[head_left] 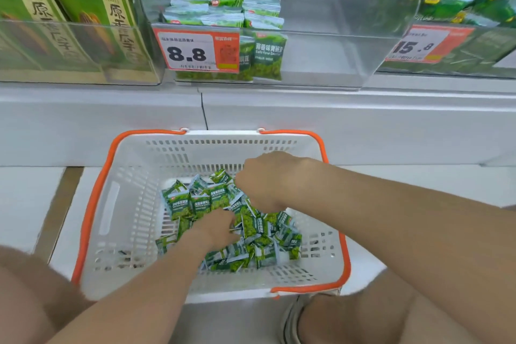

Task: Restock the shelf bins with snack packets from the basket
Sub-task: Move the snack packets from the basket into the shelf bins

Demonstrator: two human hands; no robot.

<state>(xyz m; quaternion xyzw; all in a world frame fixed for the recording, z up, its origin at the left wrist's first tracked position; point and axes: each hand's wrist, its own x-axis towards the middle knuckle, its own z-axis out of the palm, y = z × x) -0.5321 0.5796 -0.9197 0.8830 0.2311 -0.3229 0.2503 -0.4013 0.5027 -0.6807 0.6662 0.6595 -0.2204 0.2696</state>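
Digs left hand (219, 227) and right hand (264, 181) into green pea packets (178, 202) heaped in orange-handled basket (122, 204); cannot tell grasping from released, fingertips buried.

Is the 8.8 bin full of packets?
No, the packets fill only the left half of the bin; the right half is bare.

A white basket (223, 135) with orange handles (92, 204) sits on the floor below the shelf. Green snack packets (262, 237) lie in a loose pile on its bottom. The left hand (216, 227) and the right hand (265, 181) both reach down into the pile, touching packets; their fingers are hidden. Above, a clear shelf bin (321, 56) contains stacked packets (223, 0) on its left side, behind a price tag (195, 50) reading 8.8.
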